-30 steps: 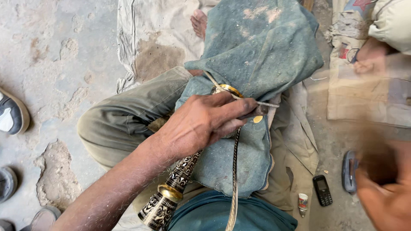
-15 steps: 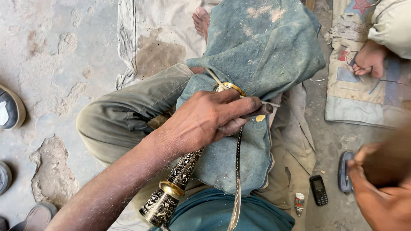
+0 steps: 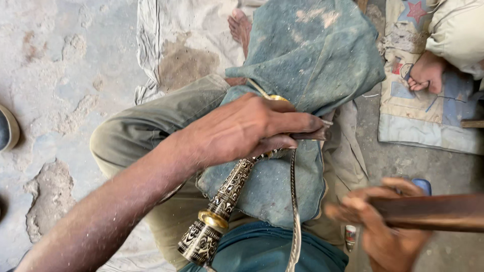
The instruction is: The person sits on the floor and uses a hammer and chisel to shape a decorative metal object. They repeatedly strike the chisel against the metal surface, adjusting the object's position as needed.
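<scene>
Left hand point(image 3: 242, 128) gripping an engraved metal tube point(image 3: 222, 199) on a dusty blue cloth point(image 3: 312, 55) over the lap, right hand point(image 3: 388, 226) clutching a blurred wooden handle point(image 3: 433, 211).

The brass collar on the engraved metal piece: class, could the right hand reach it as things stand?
Probably not at once: the right hand is gripping a wooden handle. The brass collar itself lies uncovered, below the left hand.

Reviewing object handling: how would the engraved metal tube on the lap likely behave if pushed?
The engraved metal tube looks rigid and probably heavy for its size. Being round, it might roll, though the left hand pins it against the soft green cloth, which likely damps sliding.
</scene>
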`<state>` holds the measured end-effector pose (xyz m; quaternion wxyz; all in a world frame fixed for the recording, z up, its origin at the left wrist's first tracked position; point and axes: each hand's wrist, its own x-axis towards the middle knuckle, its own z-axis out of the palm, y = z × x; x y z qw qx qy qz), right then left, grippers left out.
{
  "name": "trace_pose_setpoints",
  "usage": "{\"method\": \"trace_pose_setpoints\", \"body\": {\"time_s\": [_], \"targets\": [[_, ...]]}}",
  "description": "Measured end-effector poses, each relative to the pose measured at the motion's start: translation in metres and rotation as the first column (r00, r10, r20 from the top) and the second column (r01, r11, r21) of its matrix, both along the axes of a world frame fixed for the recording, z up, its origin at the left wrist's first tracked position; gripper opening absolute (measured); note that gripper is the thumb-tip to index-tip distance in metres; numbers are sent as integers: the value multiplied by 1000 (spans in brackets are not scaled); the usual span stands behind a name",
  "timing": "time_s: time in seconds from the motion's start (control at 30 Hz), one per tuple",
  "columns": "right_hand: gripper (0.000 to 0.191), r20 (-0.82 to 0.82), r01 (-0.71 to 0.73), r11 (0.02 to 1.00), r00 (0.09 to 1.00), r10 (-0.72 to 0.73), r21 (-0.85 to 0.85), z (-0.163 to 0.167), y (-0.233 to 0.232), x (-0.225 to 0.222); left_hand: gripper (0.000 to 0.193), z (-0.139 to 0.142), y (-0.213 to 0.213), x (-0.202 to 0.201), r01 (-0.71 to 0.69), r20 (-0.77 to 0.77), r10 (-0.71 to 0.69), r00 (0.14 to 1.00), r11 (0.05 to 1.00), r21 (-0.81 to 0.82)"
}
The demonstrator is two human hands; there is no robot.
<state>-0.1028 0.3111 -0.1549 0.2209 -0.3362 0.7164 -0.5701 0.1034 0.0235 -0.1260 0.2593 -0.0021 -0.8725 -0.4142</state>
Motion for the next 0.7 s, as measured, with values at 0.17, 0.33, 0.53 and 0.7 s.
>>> {"method": "trace_pose_setpoints", "body": {"time_s": [0.17, 0.33, 0.53, 0.7], "targets": [[39, 102, -124, 987, 986, 134, -102, 13, 58, -40, 41, 4, -6, -6, 63, 165, -42, 985, 990, -123], [45, -169, 28, 853, 983, 71, 521, 15, 58, -31, 42, 12, -6, -6, 113, 222, -68, 973, 973, -199], [48, -493, 105, 836, 844, 212, 539, 11, 42, 3, 44, 10, -12, -2, 145, 167, -110, 980, 966, -214], [56, -616, 191, 759, 718, 323, 622, 25, 28, 12, 39, 7, -16, 2, 136, 187, -99, 977, 971, -197]]}}
